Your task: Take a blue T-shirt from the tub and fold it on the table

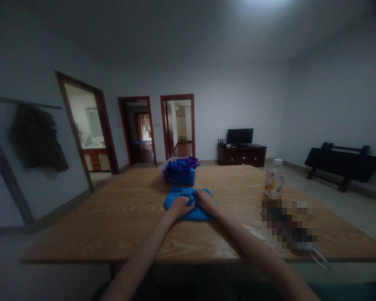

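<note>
A blue cloth [178,195] lies in a bunch on the wooden table [113,217], a little beyond the middle. My left hand [181,206] rests on its near left part with the fingers curled down into the fabric. My right hand [206,200] lies on the right part, fingers pressed onto the cloth. Both forearms reach in from the bottom edge. Just behind the cloth stands a clear plastic box [179,171] heaped with blue and purple cloths.
A plastic bottle [274,179] stands at the table's right. A blurred-out item [288,224] lies near the right front edge, with a thin white cord hanging off. Beyond are several doorways, a TV cabinet [241,154], a dark bench [343,160] and a hanging coat [37,138].
</note>
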`<state>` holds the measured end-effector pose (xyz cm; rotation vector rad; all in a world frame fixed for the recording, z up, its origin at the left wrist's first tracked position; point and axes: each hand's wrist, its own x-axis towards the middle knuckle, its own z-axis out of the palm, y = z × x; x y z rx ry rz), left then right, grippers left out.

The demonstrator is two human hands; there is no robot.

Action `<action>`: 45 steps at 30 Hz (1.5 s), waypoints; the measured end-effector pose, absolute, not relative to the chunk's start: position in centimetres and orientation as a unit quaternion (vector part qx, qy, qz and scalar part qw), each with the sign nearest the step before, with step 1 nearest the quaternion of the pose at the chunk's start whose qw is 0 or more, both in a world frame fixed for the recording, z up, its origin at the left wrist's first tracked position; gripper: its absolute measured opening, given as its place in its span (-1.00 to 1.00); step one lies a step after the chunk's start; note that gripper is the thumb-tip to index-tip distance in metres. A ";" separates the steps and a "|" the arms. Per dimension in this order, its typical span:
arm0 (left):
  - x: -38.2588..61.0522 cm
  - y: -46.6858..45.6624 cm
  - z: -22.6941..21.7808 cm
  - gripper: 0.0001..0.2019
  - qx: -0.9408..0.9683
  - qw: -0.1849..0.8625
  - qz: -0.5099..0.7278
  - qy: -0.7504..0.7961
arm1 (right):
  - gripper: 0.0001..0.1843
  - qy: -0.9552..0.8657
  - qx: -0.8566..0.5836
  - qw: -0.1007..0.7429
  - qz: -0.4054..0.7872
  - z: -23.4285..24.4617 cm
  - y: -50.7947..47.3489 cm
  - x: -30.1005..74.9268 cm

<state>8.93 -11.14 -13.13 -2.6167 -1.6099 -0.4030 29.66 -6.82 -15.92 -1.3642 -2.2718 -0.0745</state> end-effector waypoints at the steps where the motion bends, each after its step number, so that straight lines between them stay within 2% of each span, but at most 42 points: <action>1: 8.6 -10.9 -13.0 -0.55 -0.841 0.022 -0.130 -0.524 | -0.75 -0.831 -0.500 0.241 -0.031 -15.9 -6.8 29.7; 13: 3.8 -8.5 -12.7 -0.57 -0.759 0.006 -0.143 -0.635 | -0.77 -0.838 -0.479 0.258 -0.049 -15.7 -7.4 29.2; 21: 4.0 -7.7 -13.9 -0.55 -0.774 -0.029 -0.148 -0.615 | -0.81 -0.885 -0.374 0.273 -0.044 -15.3 -9.2 27.9; 27: 3.9 -7.6 -14.0 -0.56 -0.775 -0.041 -0.153 -0.612 | -0.78 -0.911 -0.331 0.241 -0.045 -15.4 -10.3 26.2; 35: 3.6 -7.4 -14.5 -0.55 -0.780 -0.040 -0.170 -0.601 | -0.83 -0.886 -0.387 0.250 -0.056 -14.5 -9.4 27.6; 45: 3.8 -7.4 -14.5 -0.53 -0.779 -0.033 -0.176 -0.600 | -0.80 -0.832 -0.472 0.288 -0.058 -15.4 -7.6 29.5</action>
